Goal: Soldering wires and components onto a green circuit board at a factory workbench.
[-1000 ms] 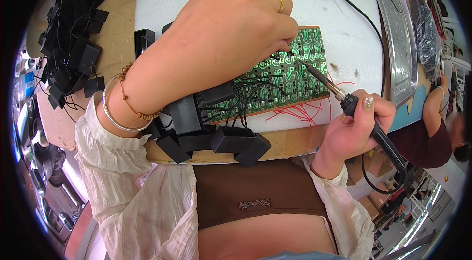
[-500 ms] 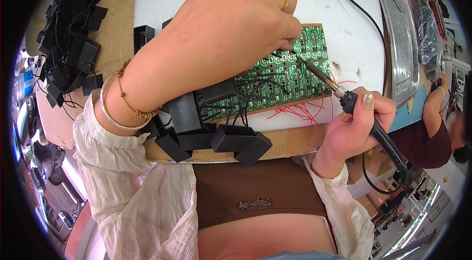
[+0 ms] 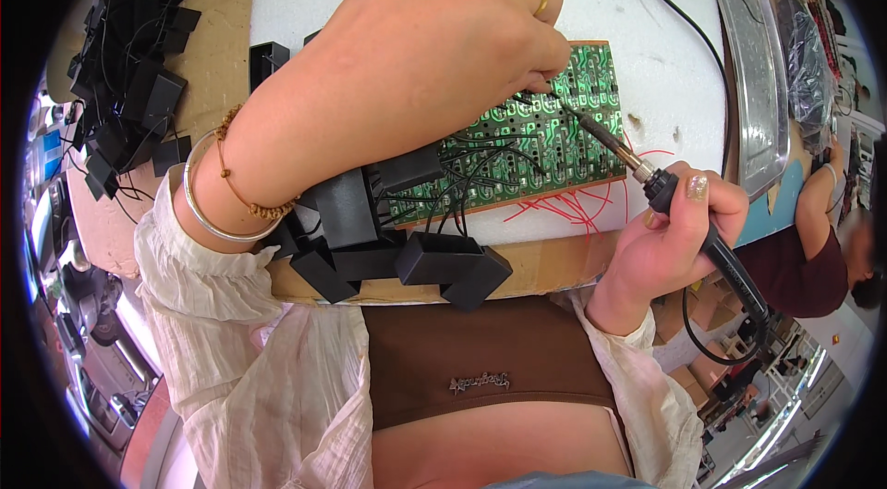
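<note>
My right hand point(image 3: 688, 226) grips the black handle of a soldering iron point(image 3: 661, 189). The iron slants up to the left, its tip over a green circuit board panel point(image 3: 573, 142). Close to that tip, my left hand point(image 3: 471, 27) reaches across from the left with fingers bent together. A dark wire end shows under its fingertips, which my hand partly covers. Black wires point(image 3: 457, 189) run from the panel to several black plastic boxes point(image 3: 439, 260) at its near left. Thin red wires point(image 3: 564, 207) stick out along the panel's near edge.
A white foam sheet point(image 3: 674, 73) lies under the panel, on cardboard point(image 3: 545, 265). Many black boxes with wires point(image 3: 148, 96) are heaped at the left. A metal tray point(image 3: 753, 73) and a black cable point(image 3: 670, 4) are at the right. Another person's arm point(image 3: 815, 202) shows beyond.
My right hand and the soldering iron have shifted very slightly to the right. Otherwise both hands keep nearly the same pose over the panel.
</note>
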### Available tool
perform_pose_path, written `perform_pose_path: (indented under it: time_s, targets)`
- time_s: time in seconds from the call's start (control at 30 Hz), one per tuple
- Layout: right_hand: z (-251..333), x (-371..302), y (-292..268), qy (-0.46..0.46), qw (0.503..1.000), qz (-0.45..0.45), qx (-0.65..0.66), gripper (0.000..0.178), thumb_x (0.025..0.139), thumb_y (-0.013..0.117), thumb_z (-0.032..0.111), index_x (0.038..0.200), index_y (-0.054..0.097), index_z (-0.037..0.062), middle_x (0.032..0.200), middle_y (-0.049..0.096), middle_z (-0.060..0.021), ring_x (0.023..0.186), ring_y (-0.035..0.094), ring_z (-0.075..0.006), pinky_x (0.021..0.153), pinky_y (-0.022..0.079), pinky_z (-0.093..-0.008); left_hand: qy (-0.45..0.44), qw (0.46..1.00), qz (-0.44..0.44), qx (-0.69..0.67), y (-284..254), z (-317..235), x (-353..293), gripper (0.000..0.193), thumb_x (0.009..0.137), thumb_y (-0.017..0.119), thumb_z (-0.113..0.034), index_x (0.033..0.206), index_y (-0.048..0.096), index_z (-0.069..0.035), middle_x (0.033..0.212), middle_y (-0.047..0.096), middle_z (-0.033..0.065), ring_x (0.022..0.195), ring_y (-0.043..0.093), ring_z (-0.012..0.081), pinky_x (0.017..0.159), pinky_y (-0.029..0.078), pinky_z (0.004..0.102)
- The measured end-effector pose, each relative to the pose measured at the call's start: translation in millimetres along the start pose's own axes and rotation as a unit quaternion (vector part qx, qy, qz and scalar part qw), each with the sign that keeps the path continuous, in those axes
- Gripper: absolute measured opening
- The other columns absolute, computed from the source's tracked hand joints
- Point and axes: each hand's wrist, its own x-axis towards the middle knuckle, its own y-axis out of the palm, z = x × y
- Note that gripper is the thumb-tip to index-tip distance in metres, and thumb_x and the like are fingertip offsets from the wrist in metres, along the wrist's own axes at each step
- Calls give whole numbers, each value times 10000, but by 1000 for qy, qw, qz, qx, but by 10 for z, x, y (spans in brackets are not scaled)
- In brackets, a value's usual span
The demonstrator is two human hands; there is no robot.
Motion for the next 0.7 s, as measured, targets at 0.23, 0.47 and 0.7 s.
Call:
perform_pose_path:
  time_s: [0.23,0.47,0.7]
  targets:
    - [-8,5,19,-6,1000,-15,-17,144,740,541,59,710,403,29,521,424,-29,451,331,-61,428,277,-200,4,1000,7,0,-13,5,8,52,690,508,-95,649,539,-107,680,501,-15,695,483,143,727,325,300]
    - [16,8,48,-10,998,-34,-50,154,752,536,70,705,394,30,514,413,-24,445,327,-55,418,271,-199,5,1000,9,5,-8,12,3,55,688,507,-95,642,535,-107,667,493,-15,690,481,143,726,324,295]
    - [5,18,45,-15,997,-67,-36,169,761,525,72,692,376,37,500,385,-18,415,285,-45,403,238,-183,0,1000,5,-12,-9,14,1,54,685,510,-95,639,538,-102,668,496,-16,696,484,143,734,328,296]
